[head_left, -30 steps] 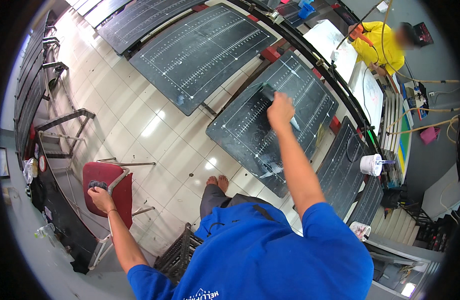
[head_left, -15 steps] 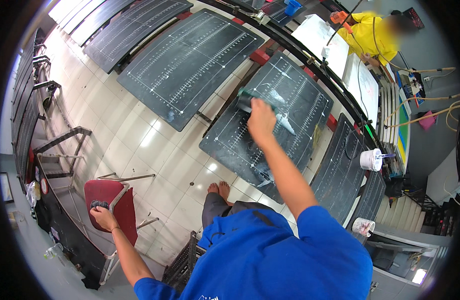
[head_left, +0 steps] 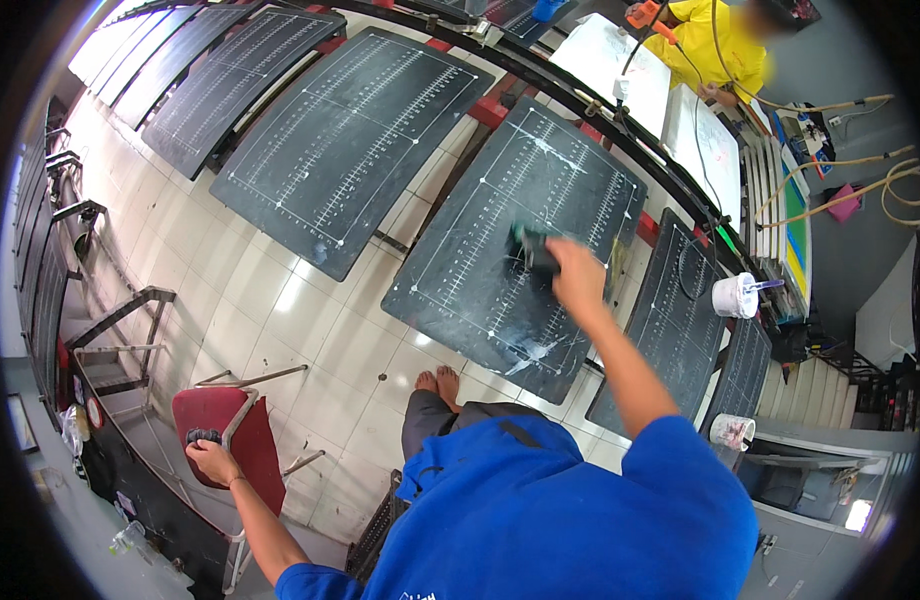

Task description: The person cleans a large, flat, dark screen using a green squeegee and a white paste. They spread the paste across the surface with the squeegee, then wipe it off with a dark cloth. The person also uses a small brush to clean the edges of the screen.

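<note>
My right hand (head_left: pixel 577 280) grips a dark scraper with a green edge (head_left: pixel 528 250), somewhat blurred. The scraper is over the middle of a black printing board (head_left: pixel 460 235) marked with white rulers and crosses. A white smear (head_left: pixel 530 352) shows near the board's closest corner, and a fainter streak lies toward its far edge. Out to the left, my left hand (head_left: pixel 214 462) is closed on a crumpled dark cloth (head_left: pixel 203 436). That hand is above a red chair (head_left: pixel 242 425) in this view; whether it touches the chair, I cannot tell.
More black boards (head_left: pixel 350 140) stand in a row on either side. A white tub (head_left: pixel 737 296) and a smaller stained cup (head_left: pixel 732 432) are at the right. Beyond the rail (head_left: pixel 620 120), a person in yellow (head_left: pixel 715 45) holds an orange tool (head_left: pixel 644 14). Stairs (head_left: pixel 810 390) descend at far right.
My right hand has drawn the scraper nearer and slightly right across the board. White patches seen mid-board earlier no longer show there. The left hand still holds the cloth. The view has shifted slightly.
</note>
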Available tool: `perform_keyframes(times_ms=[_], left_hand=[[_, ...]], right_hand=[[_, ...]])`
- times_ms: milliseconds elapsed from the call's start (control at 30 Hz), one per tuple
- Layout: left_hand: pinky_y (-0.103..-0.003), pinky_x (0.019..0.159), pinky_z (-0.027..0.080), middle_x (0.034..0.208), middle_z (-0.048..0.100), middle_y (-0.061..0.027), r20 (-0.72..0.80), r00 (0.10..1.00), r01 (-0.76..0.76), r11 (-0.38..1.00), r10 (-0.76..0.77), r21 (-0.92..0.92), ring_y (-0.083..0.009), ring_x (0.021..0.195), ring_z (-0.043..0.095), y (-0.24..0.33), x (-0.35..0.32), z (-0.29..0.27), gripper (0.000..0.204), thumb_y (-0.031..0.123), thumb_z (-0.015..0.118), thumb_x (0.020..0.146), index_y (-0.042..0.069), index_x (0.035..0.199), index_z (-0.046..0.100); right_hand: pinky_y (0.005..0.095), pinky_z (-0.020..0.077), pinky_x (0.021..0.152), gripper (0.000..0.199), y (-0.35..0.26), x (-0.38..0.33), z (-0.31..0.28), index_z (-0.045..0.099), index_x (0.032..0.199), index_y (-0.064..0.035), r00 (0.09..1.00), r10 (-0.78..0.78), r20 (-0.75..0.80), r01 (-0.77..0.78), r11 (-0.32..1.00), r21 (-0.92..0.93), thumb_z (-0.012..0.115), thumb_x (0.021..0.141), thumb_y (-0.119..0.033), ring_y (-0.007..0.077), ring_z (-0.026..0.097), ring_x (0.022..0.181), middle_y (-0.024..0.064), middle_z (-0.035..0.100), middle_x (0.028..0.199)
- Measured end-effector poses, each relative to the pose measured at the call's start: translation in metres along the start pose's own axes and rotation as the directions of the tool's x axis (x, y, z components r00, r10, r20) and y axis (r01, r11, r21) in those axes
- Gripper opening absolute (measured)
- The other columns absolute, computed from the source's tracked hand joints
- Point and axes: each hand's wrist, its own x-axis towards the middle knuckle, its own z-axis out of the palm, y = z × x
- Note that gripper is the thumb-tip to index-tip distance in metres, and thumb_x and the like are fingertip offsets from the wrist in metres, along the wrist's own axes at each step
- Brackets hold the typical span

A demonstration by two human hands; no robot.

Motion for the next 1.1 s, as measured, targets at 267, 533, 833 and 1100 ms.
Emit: perform_keyframes(times_ms=[267, 533, 833, 1100], left_hand=[[-0.053, 0.082, 0.046, 0.109, 0.065, -0.0251, 0.003, 1.000, -0.023, 0.999, 0.023, 0.040, -0.0447, 0.098, 0.062, -0.003, 0.004, 0.006, 0.032, 0.028, 0.043, 0.097, 0.003, 0.113, 0.054], [-0.052, 0.084, 0.046, 0.108, 0.065, -0.0257, 0.018, 1.000, -0.013, 0.999, 0.013, 0.046, -0.0448, 0.099, 0.062, 0.000, 0.004, 0.007, 0.033, 0.027, 0.043, 0.096, 0.002, 0.112, 0.056], [-0.051, 0.086, 0.046, 0.108, 0.065, -0.0276, 0.023, 0.998, -0.057, 0.998, 0.058, -0.017, -0.0463, 0.098, 0.061, -0.016, 0.023, 0.021, 0.035, 0.028, 0.046, 0.095, 0.000, 0.112, 0.057], [-0.047, 0.087, 0.048, 0.108, 0.065, -0.0274, 0.004, 1.000, 0.028, 0.957, -0.029, -0.288, -0.0429, 0.097, 0.063, -0.038, 0.043, 0.040, 0.032, 0.020, 0.051, 0.095, -0.006, 0.113, 0.058]], right_hand=[[0.0396, 0.0501, 0.094, 0.058, -0.043, -0.084, -0.070, 0.064, 0.121, -0.0095, 0.957, 0.243, 0.157, -0.262, 0.958, 0.114, 0.064, 0.066, 0.008, 0.0274, 0.060, 0.114, 0.0063, 0.064, 0.122], [0.0399, 0.0509, 0.086, 0.053, -0.055, -0.104, -0.024, 0.061, 0.123, -0.0055, 0.981, 0.192, -0.018, -0.192, 0.981, -0.029, 0.062, 0.071, 0.004, 0.0283, 0.060, 0.106, 0.0079, 0.064, 0.114], [0.0471, 0.0539, 0.077, 0.019, 0.083, 0.063, -0.003, 0.067, 0.096, -0.0029, 0.838, 0.542, -0.060, -0.544, 0.822, -0.167, 0.061, 0.079, -0.005, 0.0350, 0.064, 0.094, 0.0156, 0.064, 0.101], [0.0438, 0.0544, 0.077, 0.039, -0.030, -0.038, -0.005, 0.061, 0.115, -0.0019, 0.879, 0.475, -0.049, -0.477, 0.869, -0.132, 0.062, 0.076, -0.003, 0.0312, 0.061, 0.097, 0.0123, 0.060, 0.105]])
